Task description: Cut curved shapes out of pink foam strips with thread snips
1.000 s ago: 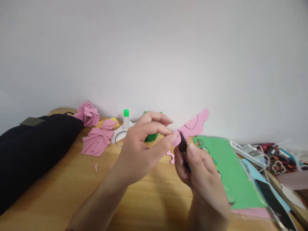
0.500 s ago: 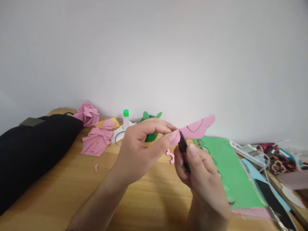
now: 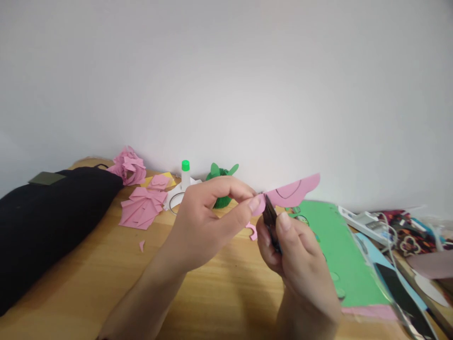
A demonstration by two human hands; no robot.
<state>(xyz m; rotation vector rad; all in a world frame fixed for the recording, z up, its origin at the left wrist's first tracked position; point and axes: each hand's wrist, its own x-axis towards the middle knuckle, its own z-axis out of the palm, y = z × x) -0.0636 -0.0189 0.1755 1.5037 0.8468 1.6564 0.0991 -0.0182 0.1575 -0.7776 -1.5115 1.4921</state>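
Above the wooden table, my left hand [image 3: 212, 222] pinches the left end of a pink paper piece [image 3: 292, 191] between thumb and fingers. The paper has a wavy edge and a dark curved line drawn on it. My right hand [image 3: 297, 250] grips small dark scissors [image 3: 269, 215], with the blades up against the paper's lower edge just right of my left thumb. The handles are mostly hidden in my right fingers. Beneath the hands, a small curled pink scrap [image 3: 252, 232] lies on the table.
A black bag [image 3: 53, 226] lies at the left. Behind it are folded pink papers [image 3: 141, 210] and a glue stick [image 3: 185, 174]. A green paper figure [image 3: 222, 202] stands by the wall. On the right are a green sheet [image 3: 354, 259], a white power strip [image 3: 361, 222] and a patterned bag [image 3: 406, 236].
The pink paper has tipped slightly down and to the right. My right hand and the scissors have shifted a little right and down; my left hand keeps its pinch.
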